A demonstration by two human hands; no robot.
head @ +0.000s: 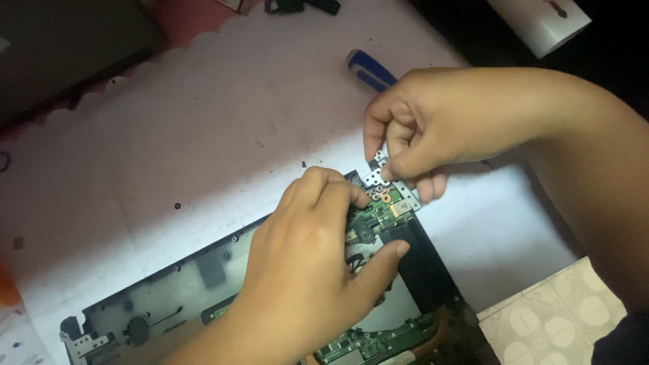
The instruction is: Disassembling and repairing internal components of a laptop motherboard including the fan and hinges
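A pale pink work mat [203, 128] with a scalloped edge covered the table, and on it lay an opened black laptop chassis [433, 270] with its green circuit board [368, 220] exposed. The left hand [304, 270] pressed down flat on the board near the chassis's far corner, fingers curled and thumb spread. Just beyond it, the right hand [433, 128] pinched a small silver metal hinge bracket [389, 182] at that corner. A blue-handled screwdriver [368, 69] lay behind the right hand.
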